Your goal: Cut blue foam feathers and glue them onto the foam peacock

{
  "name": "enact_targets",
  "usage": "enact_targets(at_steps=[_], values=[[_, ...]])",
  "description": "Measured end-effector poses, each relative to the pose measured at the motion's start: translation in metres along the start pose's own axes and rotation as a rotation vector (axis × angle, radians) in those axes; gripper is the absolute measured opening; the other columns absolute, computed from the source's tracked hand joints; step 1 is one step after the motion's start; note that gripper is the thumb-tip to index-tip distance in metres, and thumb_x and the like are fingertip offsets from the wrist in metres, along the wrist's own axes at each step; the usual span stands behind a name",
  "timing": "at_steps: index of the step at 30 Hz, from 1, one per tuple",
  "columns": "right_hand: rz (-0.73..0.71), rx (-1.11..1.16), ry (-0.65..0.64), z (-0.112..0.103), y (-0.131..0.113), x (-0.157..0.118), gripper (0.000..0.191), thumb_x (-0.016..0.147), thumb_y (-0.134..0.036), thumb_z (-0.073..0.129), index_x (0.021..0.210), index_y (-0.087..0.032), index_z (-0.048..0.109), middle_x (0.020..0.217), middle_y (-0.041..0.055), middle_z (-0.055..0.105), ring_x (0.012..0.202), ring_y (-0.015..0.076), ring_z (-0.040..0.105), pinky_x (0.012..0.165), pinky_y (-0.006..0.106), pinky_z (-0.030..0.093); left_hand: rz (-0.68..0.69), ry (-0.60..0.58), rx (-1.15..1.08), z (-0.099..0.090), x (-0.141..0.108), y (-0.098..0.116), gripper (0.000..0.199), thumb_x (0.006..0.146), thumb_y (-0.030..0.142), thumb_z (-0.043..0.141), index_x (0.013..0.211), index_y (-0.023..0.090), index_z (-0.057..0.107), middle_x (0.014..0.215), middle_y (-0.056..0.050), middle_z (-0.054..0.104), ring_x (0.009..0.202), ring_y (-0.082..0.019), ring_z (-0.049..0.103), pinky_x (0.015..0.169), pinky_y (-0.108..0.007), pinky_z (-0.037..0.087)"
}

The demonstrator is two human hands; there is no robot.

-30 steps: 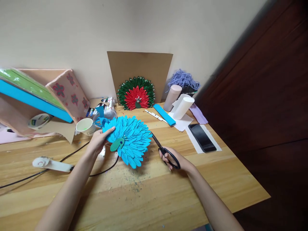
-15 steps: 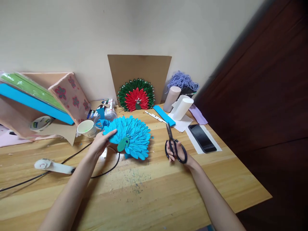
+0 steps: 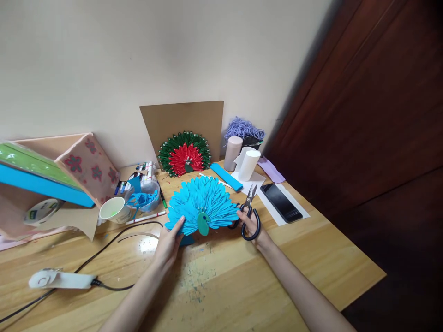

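Observation:
A blue paper peacock [image 3: 202,198] with a fanned tail and a green head and body is held up over the wooden table. My left hand [image 3: 171,242] pinches its lower left edge, thumb in front and fingers behind. Black-handled scissors [image 3: 248,202] are looped in my right hand [image 3: 255,233], their blades pointing up and slightly apart. That hand's fingertips also touch the right edge of the tail. Under the peacock, a piece of blue paper [image 3: 187,240] shows in part.
Behind stands a cardboard sheet [image 3: 183,117] with a red and green peacock [image 3: 187,154]. Leftward are a paper cup [image 3: 115,210], a tub of blue scraps [image 3: 143,198], a glue gun [image 3: 62,279] with its cord, and a flowered box [image 3: 92,161]. A phone [image 3: 282,203] lies on the right.
The peacock has moved right and turned more upright to face me. My right hand has come in with the scissors to touch its right edge. The view has shifted too.

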State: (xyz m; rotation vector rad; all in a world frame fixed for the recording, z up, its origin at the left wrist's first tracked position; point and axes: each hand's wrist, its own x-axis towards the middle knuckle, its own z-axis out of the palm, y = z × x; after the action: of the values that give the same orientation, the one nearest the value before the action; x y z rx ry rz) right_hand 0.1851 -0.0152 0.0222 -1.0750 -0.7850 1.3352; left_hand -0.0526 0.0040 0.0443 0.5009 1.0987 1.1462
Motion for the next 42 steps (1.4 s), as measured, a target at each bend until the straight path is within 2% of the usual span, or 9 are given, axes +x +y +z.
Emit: enact_targets(at_steps=[7,12,15,18,22,27,34,38,42], values=[[-0.132,-0.033,0.209,-0.009,0.001,0.010,0.038,0.051,-0.038,0.082,0.071,-0.018,0.056,0.064,-0.0023,0.062,0.058,0.0137,0.060,0.055,0.025,0.051,0.025,-0.006,-0.029,-0.002,0.003,-0.009,0.031,0.065,0.022,0.077,0.094,0.014,0.067,0.094,-0.006,0.071,0.079,-0.016,0.068,0.062,-0.018,0.055],[-0.166,-0.088,0.217,-0.017,0.003,0.012,0.035,0.056,-0.037,0.080,0.073,-0.018,0.056,0.062,-0.0020,0.062,0.056,0.0138,0.061,0.055,0.026,0.052,0.040,-0.033,-0.037,-0.001,0.002,-0.008,0.032,0.065,0.023,0.077,0.095,0.014,0.067,0.097,-0.006,0.071,0.082,-0.017,0.068,0.068,-0.020,0.056],[-0.152,-0.107,0.211,-0.018,0.001,0.010,0.033,0.060,-0.037,0.078,0.075,-0.017,0.057,0.065,0.0000,0.065,0.059,0.0139,0.063,0.056,0.024,0.052,0.028,-0.005,-0.038,-0.001,0.001,-0.007,0.031,0.065,0.021,0.077,0.094,0.015,0.067,0.098,-0.005,0.071,0.078,-0.014,0.068,0.066,-0.018,0.055],[-0.066,-0.080,0.203,-0.018,-0.001,0.011,0.037,0.059,-0.041,0.078,0.074,-0.016,0.057,0.071,0.0050,0.069,0.059,0.0158,0.065,0.057,0.027,0.054,0.015,0.040,-0.035,0.000,0.001,-0.006,0.030,0.064,0.019,0.077,0.092,0.015,0.067,0.094,-0.005,0.072,0.072,-0.013,0.067,0.060,-0.017,0.054],[0.011,-0.015,0.208,-0.016,-0.003,0.012,0.043,0.051,-0.043,0.081,0.070,-0.016,0.054,0.064,0.0026,0.067,0.054,0.0166,0.064,0.053,0.028,0.054,0.003,-0.012,-0.021,0.000,0.001,-0.003,0.032,0.063,0.023,0.078,0.090,0.011,0.067,0.088,-0.008,0.072,0.070,-0.016,0.067,0.061,-0.022,0.055],[0.059,-0.009,0.157,-0.015,-0.006,0.010,0.048,0.046,-0.046,0.083,0.068,-0.017,0.052,0.061,0.0018,0.065,0.050,0.0161,0.062,0.049,0.029,0.053,0.009,-0.030,0.042,-0.002,0.000,0.001,0.038,0.058,0.032,0.081,0.087,0.011,0.068,0.085,-0.008,0.072,0.068,-0.016,0.067,0.064,-0.024,0.054],[0.136,-0.156,0.035,-0.013,-0.002,0.008,0.048,0.046,-0.048,0.083,0.067,-0.016,0.053,0.056,0.0019,0.065,0.047,0.0137,0.061,0.050,0.026,0.052,0.039,0.041,0.162,-0.005,0.003,0.010,0.042,0.057,0.038,0.080,0.084,0.009,0.068,0.086,-0.011,0.072,0.070,-0.019,0.067,0.067,-0.028,0.052],[0.136,-0.066,-0.082,-0.014,-0.002,0.007,0.055,0.061,-0.070,0.061,0.074,-0.017,0.053,0.056,0.0020,0.062,0.045,0.0141,0.059,0.045,0.025,0.049,0.130,0.033,0.191,-0.003,0.008,0.023,0.044,0.058,0.039,0.079,0.090,0.010,0.068,0.096,-0.012,0.071,0.083,-0.023,0.067,0.076,-0.032,0.051],[0.142,-0.038,-0.302,-0.017,-0.003,0.005,0.075,0.058,-0.087,0.039,0.082,-0.017,0.055,0.055,0.0011,0.057,0.045,0.0163,0.058,0.046,0.030,0.049,0.110,-0.028,0.248,0.004,0.017,0.041,0.042,0.059,0.037,0.078,0.090,0.011,0.068,0.093,-0.011,0.071,0.083,-0.024,0.067,0.077,-0.033,0.052]])
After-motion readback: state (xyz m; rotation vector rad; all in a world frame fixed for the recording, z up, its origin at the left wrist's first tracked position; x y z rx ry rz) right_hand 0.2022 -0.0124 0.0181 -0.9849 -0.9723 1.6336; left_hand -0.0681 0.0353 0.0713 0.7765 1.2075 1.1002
